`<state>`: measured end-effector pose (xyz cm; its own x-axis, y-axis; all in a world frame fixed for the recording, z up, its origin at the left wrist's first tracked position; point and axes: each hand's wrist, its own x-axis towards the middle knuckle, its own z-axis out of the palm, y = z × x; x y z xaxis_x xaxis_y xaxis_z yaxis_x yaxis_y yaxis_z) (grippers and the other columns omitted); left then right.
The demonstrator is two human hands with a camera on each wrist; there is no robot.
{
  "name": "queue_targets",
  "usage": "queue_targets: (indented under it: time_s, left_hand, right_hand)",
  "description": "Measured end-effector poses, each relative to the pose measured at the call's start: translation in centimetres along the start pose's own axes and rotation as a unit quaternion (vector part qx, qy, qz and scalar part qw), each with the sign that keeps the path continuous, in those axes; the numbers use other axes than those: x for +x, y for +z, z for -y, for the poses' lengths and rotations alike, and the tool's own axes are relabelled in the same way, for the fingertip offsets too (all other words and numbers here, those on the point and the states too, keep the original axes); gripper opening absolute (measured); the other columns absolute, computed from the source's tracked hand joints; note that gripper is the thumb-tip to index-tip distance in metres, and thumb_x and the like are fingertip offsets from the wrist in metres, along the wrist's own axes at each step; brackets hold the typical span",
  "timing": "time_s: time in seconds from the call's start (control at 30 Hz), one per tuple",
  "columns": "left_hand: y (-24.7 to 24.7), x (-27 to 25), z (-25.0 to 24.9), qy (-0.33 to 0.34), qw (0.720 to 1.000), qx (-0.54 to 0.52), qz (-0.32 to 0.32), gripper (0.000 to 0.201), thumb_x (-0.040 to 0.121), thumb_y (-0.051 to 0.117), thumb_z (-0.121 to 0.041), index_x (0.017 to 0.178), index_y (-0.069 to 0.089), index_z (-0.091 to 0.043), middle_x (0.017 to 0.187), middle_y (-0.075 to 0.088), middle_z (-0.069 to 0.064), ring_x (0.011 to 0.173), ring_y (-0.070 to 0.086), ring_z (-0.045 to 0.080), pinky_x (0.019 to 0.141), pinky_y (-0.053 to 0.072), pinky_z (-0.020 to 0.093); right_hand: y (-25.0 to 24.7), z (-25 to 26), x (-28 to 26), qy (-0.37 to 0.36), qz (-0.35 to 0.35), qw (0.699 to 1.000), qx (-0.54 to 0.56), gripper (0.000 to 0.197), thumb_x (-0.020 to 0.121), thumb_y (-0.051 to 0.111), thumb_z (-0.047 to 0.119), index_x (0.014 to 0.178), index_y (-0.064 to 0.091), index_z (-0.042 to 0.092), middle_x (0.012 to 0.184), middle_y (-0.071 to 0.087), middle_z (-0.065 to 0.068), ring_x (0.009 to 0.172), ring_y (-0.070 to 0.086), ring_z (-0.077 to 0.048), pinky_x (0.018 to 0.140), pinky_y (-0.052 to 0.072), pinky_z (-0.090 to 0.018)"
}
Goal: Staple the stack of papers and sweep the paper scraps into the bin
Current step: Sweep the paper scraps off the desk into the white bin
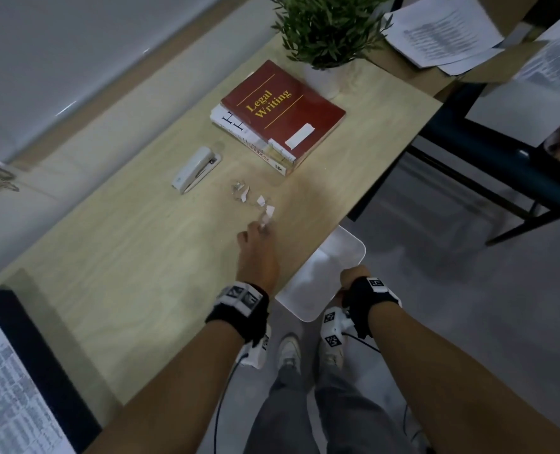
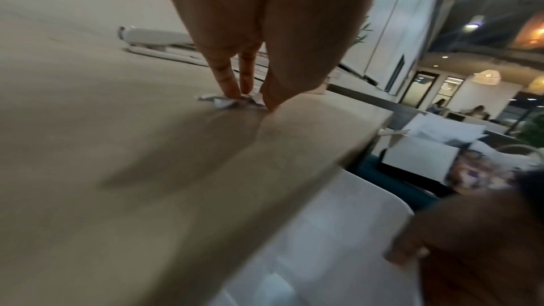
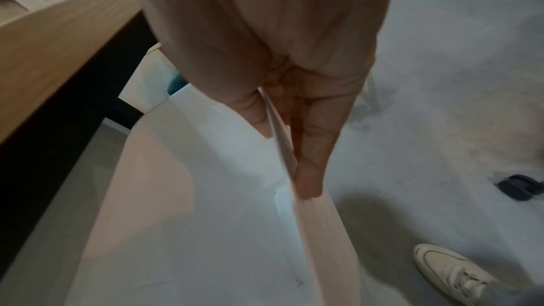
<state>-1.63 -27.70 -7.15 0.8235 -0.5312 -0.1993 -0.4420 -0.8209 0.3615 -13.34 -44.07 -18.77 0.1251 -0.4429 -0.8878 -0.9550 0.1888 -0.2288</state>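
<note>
Several small white paper scraps [image 1: 252, 196] lie in a loose trail on the wooden table [image 1: 124, 257], near its right edge. My left hand [image 1: 261, 228] reaches over the table, its straight fingertips [image 2: 232, 88] and thumb touching the nearest scraps [image 2: 223, 101]. A white stapler [image 1: 195, 168] lies shut just beyond them. My right hand [image 1: 347, 281] pinches the rim of the white bin [image 1: 357, 247], thumb inside and fingers outside, holding the bin [image 3: 206, 194] below the table edge. A printed stack of papers [image 1: 3, 388] lies at the near left corner.
Two stacked books [image 1: 281, 116], the top one red, sit beyond the scraps, with a potted plant [image 1: 331, 31] behind them. Loose printed sheets [image 1: 442, 31] lie at the far right. A dark chair [image 1: 501, 165] stands right of the table. My shoes [image 1: 290, 350] are under the bin.
</note>
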Motion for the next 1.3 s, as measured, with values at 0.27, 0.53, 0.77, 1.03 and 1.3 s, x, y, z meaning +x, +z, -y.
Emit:
queue_targets:
  time_s: [0.27, 0.53, 0.77, 1.03, 1.3]
  left_hand:
    - [2.3, -3.8, -3.1, 0.159, 0.985, 0.047, 0.051, 0.050, 0.074, 0.051, 0.004, 0.121, 0.057, -0.011, 0.111, 0.057, 0.012, 0.091, 0.055, 0.031, 0.069, 0.049, 0.035]
    - [-3.7, 3.1, 1.3, 0.048, 0.999, -0.017, -0.005, 0.045, 0.086, 0.046, 0.001, 0.131, 0.048, -0.004, 0.136, 0.042, 0.022, 0.119, 0.040, 0.039, 0.099, 0.037, 0.043]
    - [-4.1, 10.5, 6.6, -0.069, 0.997, -0.028, 0.034, 0.058, 0.096, 0.040, -0.015, 0.145, 0.017, 0.006, 0.155, 0.013, 0.026, 0.143, 0.014, 0.041, 0.118, 0.018, 0.044]
    - [-1.0, 8.5, 1.8, 0.055, 0.995, -0.017, 0.085, 0.060, 0.102, 0.027, -0.024, 0.149, 0.002, 0.002, 0.159, -0.009, 0.021, 0.147, -0.011, 0.034, 0.120, -0.004, 0.042]
    - [1.3, 1.9, -2.1, 0.166, 0.963, 0.060, 0.205, 0.059, 0.103, 0.025, -0.025, 0.149, 0.000, 0.001, 0.159, -0.009, 0.020, 0.148, -0.011, 0.031, 0.120, -0.004, 0.040]
  right_hand:
    - [0.0, 0.4, -1.0, -0.008, 0.010, 0.998, 0.055, 0.026, 0.082, 0.056, 0.017, 0.101, 0.069, 0.005, 0.091, 0.072, -0.015, 0.082, 0.069, -0.034, 0.082, 0.057, -0.047]
    - [-0.1, 0.6, -1.2, -0.038, -0.010, 0.998, 0.057, 0.018, 0.089, 0.052, 0.012, 0.102, 0.059, 0.001, 0.108, 0.067, -0.021, 0.081, 0.063, -0.030, 0.074, 0.057, -0.042]
    - [-0.6, 0.9, -1.0, -0.052, -0.006, 0.998, -0.029, 0.009, 0.091, 0.052, 0.014, 0.093, 0.058, 0.007, 0.091, 0.062, -0.013, 0.068, 0.057, -0.027, 0.055, 0.045, -0.030]
    - [-1.4, 1.1, -1.9, -0.067, -0.001, 0.996, 0.052, 0.012, 0.094, 0.050, 0.009, 0.083, 0.051, 0.013, 0.099, 0.055, -0.010, 0.074, 0.056, -0.024, 0.058, 0.050, -0.029]
    - [-1.9, 1.6, -3.3, -0.037, 0.008, 0.994, 0.098, 0.014, 0.090, 0.053, 0.005, 0.080, 0.062, 0.000, 0.069, 0.062, -0.016, 0.059, 0.060, -0.030, 0.041, 0.050, -0.027]
